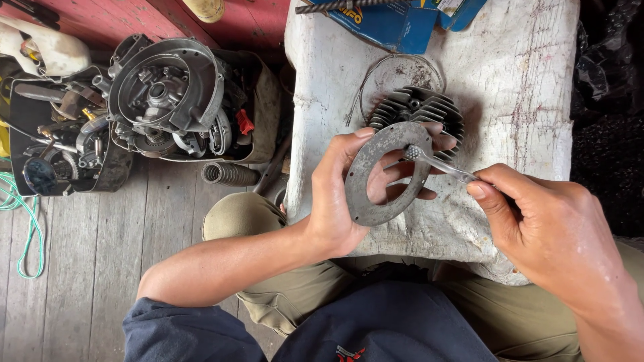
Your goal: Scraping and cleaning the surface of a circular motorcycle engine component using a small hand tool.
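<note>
Your left hand [335, 194] is clamped on the grey metal ring [376, 181]; your right hand [537, 228] pinches a thin tool [439, 164], its tip touching the ring's upper edge.

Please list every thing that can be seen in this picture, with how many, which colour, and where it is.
Metal ring plate: one, grey and rusty, held upright in the left hand.
Small metal tool: one, silver, its tip on the ring plate, held in the right hand.
Finned cylinder part: one, dark grey, on the white cloth behind the ring plate.
Thin wire: one, grey, curved beside the finned part.
White cloth: one, stained, covering the work surface.
Blue box: one, at the top edge.
Engine casing: one, silver, in a dark tray at the left.
Coil spring: one, dark, on the wooden floor.
Green cord: one, far left on the floor.
Left hand: fingers around the ring plate.
Right hand: fingers pinching the tool.
</note>
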